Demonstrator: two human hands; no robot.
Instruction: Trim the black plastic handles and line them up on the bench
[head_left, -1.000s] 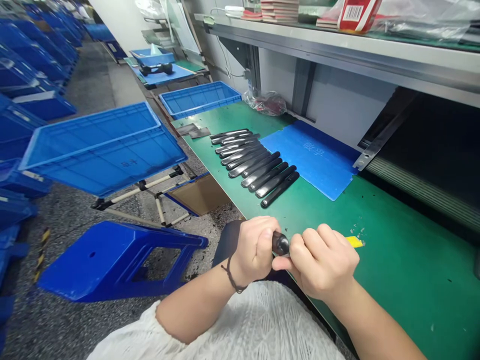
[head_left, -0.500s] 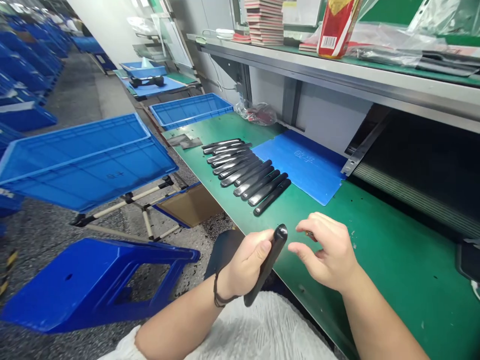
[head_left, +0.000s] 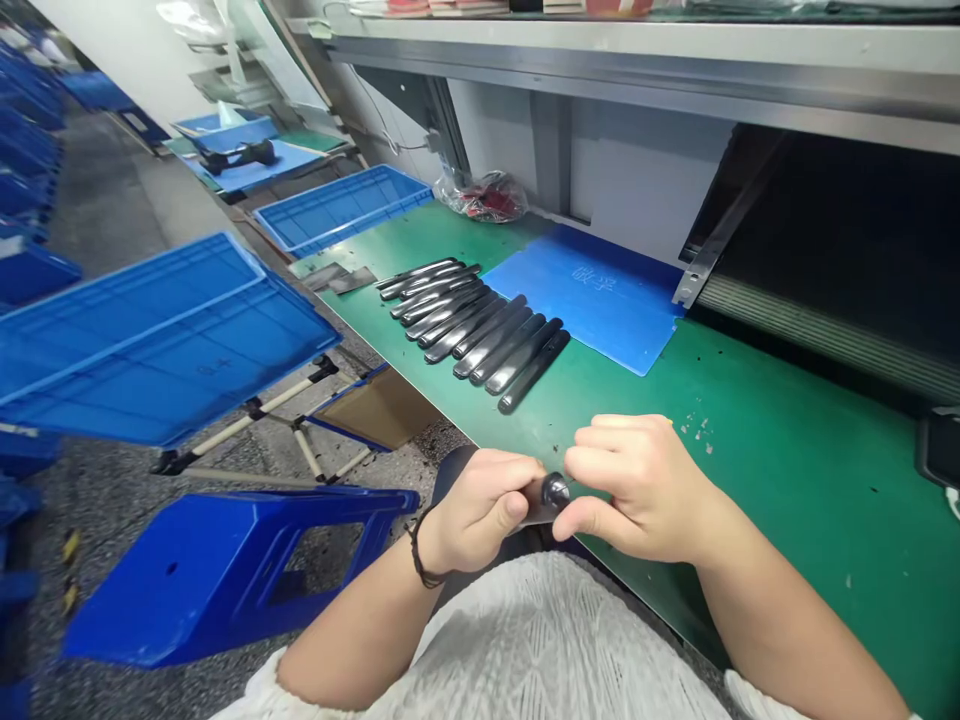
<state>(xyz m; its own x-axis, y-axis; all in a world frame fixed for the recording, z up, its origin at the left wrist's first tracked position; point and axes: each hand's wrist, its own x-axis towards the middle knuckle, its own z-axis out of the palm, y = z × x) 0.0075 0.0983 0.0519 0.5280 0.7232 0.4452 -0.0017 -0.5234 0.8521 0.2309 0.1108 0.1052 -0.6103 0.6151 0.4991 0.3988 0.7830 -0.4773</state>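
My left hand (head_left: pixel 484 508) is wrapped round a long, glossy black handle-like piece (head_left: pixel 553 494), its rounded end turned up towards me. Most of that piece is hidden by the fingers and by its tilt. My right hand (head_left: pixel 637 485) is closed at the rounded end, fingers curled and thumb close to the tip. A tiny yellow bit shows at the back of its knuckles; what the fingers hold is hidden. Beyond the hands, several similar black pieces (head_left: pixel 499 340) lie side by side in a slanting row on the green bench top (head_left: pixel 780 470).
A blue sheet (head_left: pixel 592 295) lies behind the row. Thin dark flat pieces (head_left: pixel 351 280) and a clear bag (head_left: pixel 491 197) sit at the far end. A metal shelf (head_left: pixel 637 65) overhangs the bench. Blue crates (head_left: pixel 165 340) and a blue stool (head_left: pixel 187 575) stand left.
My right hand has come leftwards to the black piece's end, its fingers curling closed. My left hand has tilted the piece so its end points more at me. The view has dipped.
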